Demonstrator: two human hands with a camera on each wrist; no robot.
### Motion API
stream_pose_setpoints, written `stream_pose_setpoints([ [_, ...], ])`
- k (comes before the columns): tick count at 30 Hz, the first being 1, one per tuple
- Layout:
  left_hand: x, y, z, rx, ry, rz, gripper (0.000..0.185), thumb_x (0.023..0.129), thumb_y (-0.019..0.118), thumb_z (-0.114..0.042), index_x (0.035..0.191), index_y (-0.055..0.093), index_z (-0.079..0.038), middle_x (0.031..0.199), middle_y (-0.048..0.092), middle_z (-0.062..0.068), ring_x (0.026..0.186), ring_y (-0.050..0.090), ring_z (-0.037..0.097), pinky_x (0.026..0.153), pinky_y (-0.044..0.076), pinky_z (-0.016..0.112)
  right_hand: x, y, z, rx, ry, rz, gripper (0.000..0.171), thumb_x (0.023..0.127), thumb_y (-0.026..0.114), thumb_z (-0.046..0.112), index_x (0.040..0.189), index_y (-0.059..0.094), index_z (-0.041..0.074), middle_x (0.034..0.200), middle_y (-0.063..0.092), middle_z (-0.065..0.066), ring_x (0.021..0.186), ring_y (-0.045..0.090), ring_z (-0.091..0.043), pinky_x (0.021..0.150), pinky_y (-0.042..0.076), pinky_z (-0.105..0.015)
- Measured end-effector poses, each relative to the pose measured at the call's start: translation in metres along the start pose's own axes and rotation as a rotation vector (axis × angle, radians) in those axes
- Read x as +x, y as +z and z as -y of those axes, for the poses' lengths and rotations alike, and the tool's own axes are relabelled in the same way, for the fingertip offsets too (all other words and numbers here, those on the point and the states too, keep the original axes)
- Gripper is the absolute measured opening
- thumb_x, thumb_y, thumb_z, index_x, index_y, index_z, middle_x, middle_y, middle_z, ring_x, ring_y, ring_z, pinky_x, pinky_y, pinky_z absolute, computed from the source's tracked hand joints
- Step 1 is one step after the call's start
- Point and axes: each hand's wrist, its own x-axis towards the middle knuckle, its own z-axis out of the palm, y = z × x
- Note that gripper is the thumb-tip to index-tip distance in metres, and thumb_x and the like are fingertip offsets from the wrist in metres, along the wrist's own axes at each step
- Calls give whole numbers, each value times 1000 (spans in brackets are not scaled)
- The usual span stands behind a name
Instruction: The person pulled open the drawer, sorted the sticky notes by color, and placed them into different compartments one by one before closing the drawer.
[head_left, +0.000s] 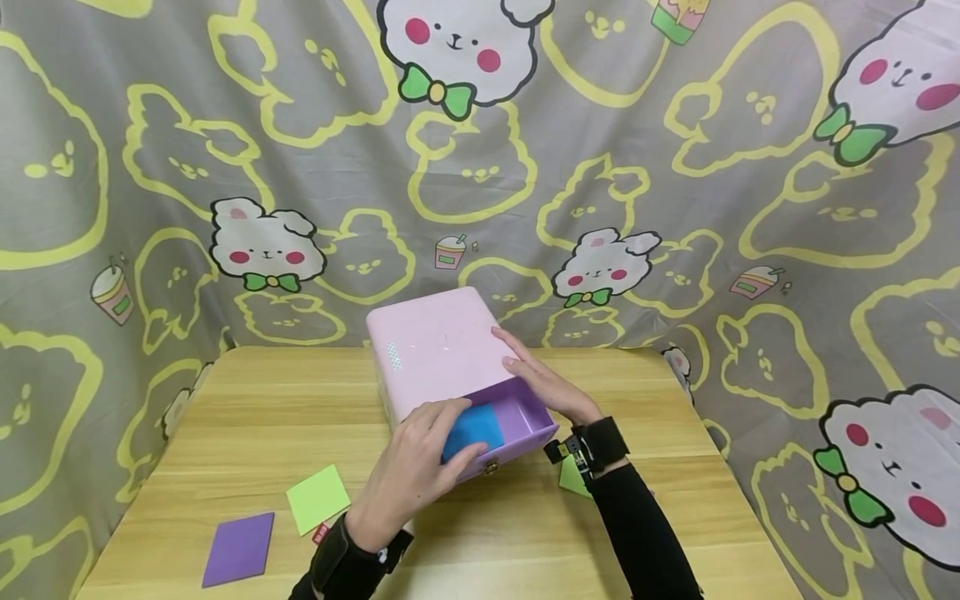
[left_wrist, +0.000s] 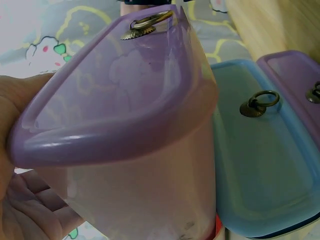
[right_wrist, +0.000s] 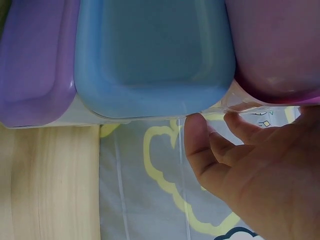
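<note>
A pale pink drawer cabinet [head_left: 442, 342] stands on the wooden table, its purple top drawer [head_left: 525, 412] pulled out. Inside that drawer lies a flat blue square [head_left: 480, 427], partly covered by fingers. My left hand [head_left: 412, 454] holds the drawer at its left front corner, the thumb over the front edge and the fingers along the left side. The left wrist view has the purple drawer front [left_wrist: 115, 75] with its ring pull [left_wrist: 150, 22]. My right hand [head_left: 551, 383] rests on the cabinet's right top edge, fingers extended; its fingertips touch the side in the right wrist view.
A light green square [head_left: 318, 498] and a purple square [head_left: 238, 550] lie at the table's left front. Another green piece [head_left: 575, 479] is partly hidden by the right wrist. Below the pulled drawer sits a blue drawer [left_wrist: 270, 160]. Patterned curtain [head_left: 480, 167] surrounds the table.
</note>
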Motion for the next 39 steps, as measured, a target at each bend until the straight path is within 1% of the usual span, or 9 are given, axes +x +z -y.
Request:
stream_pose_setpoints([
  [11,0,1,0,-13,4,-7,54,84,82,-37,124,65,-5,116,74,11,105,71,23,88,63,38,0,0,-2,11,-2,-5,53,107,37,47,154,17,58,172,1,16,161,-1,-25,124,3,-72],
  [17,1,2,2,-5,17,-14,53,84,82,-37,123,65,-6,116,72,8,106,67,20,91,61,35,-1,2,0,15,-4,-5,54,107,37,47,155,16,55,172,1,15,161,-2,-25,124,2,-71],
  [22,2,1,2,8,50,-18,55,84,81,-41,124,65,-8,118,70,6,110,64,20,96,58,35,-1,2,1,13,-3,-8,54,107,37,46,156,16,55,172,1,15,161,-2,-25,124,2,-72],
  [25,1,2,1,24,81,-26,60,81,82,-45,124,65,-8,119,71,7,113,62,22,98,56,37,-1,1,3,14,7,-8,54,106,37,47,155,16,56,172,1,16,161,-2,-25,124,2,-71],
  [27,0,3,1,37,89,-22,62,79,83,-47,123,66,-7,120,71,7,115,61,24,100,55,39,-2,1,4,15,8,-5,54,106,37,47,155,16,56,172,0,16,161,-2,-25,124,3,-72],
  [34,-8,4,2,104,46,37,63,77,83,-54,122,67,-13,131,68,8,127,55,31,109,48,48,-1,0,2,24,7,15,56,107,37,45,156,14,55,172,-1,16,161,-3,-25,124,3,-72],
  [39,-11,4,4,160,12,82,66,78,81,-58,125,66,-15,140,62,9,134,52,36,113,44,57,-1,-1,1,19,16,20,55,107,36,46,156,13,56,172,-2,16,161,-4,-26,123,3,-73],
])
